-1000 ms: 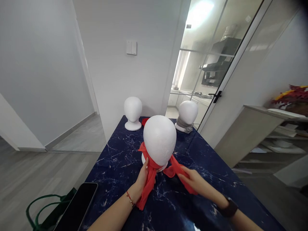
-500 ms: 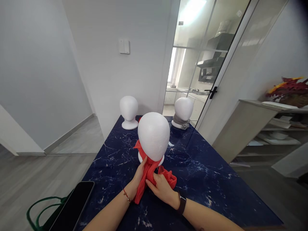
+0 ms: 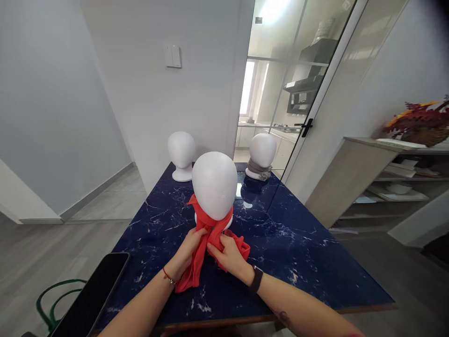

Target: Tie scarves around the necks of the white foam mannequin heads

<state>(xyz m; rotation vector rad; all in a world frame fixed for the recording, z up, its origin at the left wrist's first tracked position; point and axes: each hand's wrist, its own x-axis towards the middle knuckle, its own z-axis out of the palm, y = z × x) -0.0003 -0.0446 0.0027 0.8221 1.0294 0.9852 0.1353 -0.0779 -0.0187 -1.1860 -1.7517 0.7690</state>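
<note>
A white foam mannequin head stands upright on the dark blue marbled table, close in front of me. Around its neck runs a red scarf, both ends hanging toward me at the front. My left hand is closed on the scarf's left end just under the chin. The other end is gripped by my right hand, its thumb on top of the cloth. Bunched red fabric lies on the table beside the right hand. The fingertips of both hands are partly hidden in the folds.
Behind stand two more white foam heads: a bare one at left and one with a grey scarf at right. A black phone lies at the table's left edge near green handles. Shelves stand at right.
My hands have moved apart, each now holding its own scarf end. The left end has swung left and lies lower toward me. The whole view has shifted slightly.
</note>
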